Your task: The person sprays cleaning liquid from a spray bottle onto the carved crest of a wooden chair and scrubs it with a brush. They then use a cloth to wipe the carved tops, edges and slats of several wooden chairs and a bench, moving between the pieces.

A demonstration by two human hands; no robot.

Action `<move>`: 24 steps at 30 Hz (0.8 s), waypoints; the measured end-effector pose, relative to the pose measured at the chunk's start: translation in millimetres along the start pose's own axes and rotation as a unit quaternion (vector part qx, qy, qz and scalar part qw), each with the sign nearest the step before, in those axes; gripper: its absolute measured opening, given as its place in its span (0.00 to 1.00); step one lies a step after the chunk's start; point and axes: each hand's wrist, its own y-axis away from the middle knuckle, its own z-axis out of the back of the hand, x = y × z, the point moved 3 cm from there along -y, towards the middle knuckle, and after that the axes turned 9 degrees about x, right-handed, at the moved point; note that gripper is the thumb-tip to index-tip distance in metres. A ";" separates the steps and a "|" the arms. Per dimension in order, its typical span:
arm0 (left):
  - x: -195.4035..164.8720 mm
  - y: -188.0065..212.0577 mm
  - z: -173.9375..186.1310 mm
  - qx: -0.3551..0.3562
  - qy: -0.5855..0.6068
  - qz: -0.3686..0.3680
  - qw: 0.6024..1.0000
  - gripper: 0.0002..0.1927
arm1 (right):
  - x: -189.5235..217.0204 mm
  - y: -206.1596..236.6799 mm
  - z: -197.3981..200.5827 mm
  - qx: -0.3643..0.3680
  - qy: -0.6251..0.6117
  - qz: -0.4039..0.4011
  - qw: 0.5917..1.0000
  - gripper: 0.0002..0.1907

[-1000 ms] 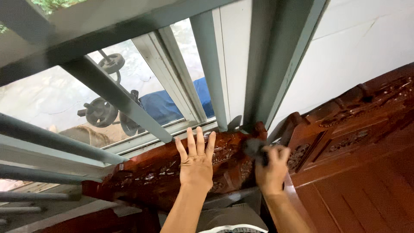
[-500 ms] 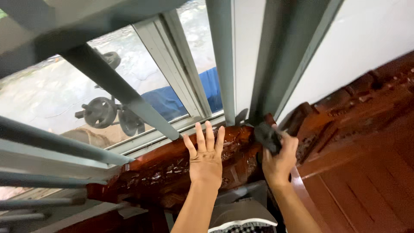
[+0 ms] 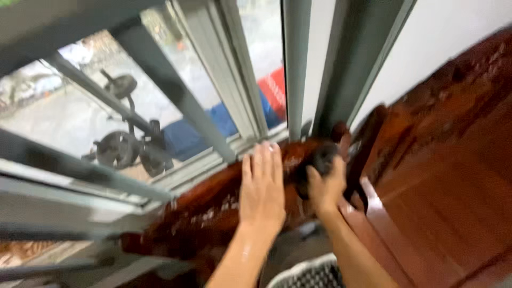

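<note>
My left hand flat, released on carved reddish-brown wooden backrest, right hand grasping dark cloth at its top edge, grey window frame close behind

1. The whole view is smeared by motion, so the relief on the carved reddish-brown wooden backrest cannot be made out.
2. The small dark object in the right hand is mostly covered by the fingers; its kind cannot be told.
3. The palm of the left hand is hidden against the wood.
4. The black-and-white checked cloth is cut off by the bottom edge.
5. The blue and red shapes beyond the grey window frame are too blurred to identify.
</note>
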 end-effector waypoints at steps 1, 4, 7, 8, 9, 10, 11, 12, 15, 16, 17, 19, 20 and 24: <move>13.0 8.1 -2.1 -0.030 -0.015 0.000 0.999 0.45 | 14.2 15.8 -14.8 0.053 -0.009 -0.064 0.997 0.22; 51.5 30.9 -10.0 -0.042 0.003 -0.038 0.998 0.44 | 71.9 61.7 -52.1 0.155 -0.028 0.035 0.987 0.18; 65.4 43.8 -16.2 0.027 -0.060 -0.090 0.994 0.52 | 99.6 85.2 -67.4 0.337 0.042 0.045 0.939 0.25; 69.1 49.1 -15.7 0.024 -0.057 -0.089 0.994 0.51 | 99.6 80.5 -58.1 0.302 0.044 0.033 0.952 0.24; 73.5 55.3 -14.5 0.017 -0.055 -0.087 0.995 0.49 | 97.0 72.0 -46.9 0.263 0.045 0.025 0.963 0.23; 76.6 59.3 -14.1 0.008 -0.052 -0.081 0.995 0.48 | 90.3 56.5 -27.4 0.134 0.054 0.029 0.989 0.23; 79.1 62.6 -15.3 0.014 -0.051 -0.075 0.996 0.48 | 75.9 39.1 -8.7 0.057 0.004 -0.045 0.997 0.20; 82.3 66.1 -17.9 0.025 -0.051 -0.067 0.996 0.48 | 49.5 28.2 1.8 0.066 -0.118 -0.321 0.937 0.18; 86.3 71.4 -25.7 -0.036 0.009 -0.051 0.998 0.45 | 49.1 1.2 19.8 -0.072 0.074 -0.044 0.994 0.25; 85.3 71.1 -28.0 -0.077 0.040 -0.048 0.995 0.44 | 47.6 4.2 9.6 -0.060 0.079 -0.052 0.994 0.23; 84.7 70.5 -32.4 -0.080 0.046 -0.044 0.995 0.44 | 48.8 12.2 -3.6 -0.047 0.085 -0.059 0.994 0.20; 83.5 69.5 -39.2 -0.082 0.056 -0.035 0.994 0.44 | 53.5 34.4 -33.4 -0.020 0.065 -0.067 0.995 0.17; 83.5 70.1 -40.9 -0.091 0.061 -0.038 0.993 0.44 | 55.7 50.1 -46.1 -0.008 0.038 -0.067 0.997 0.17; 86.7 70.3 -42.6 -0.116 0.083 -0.062 0.988 0.43 | 54.9 106.3 -71.7 0.240 0.020 0.033 0.970 0.18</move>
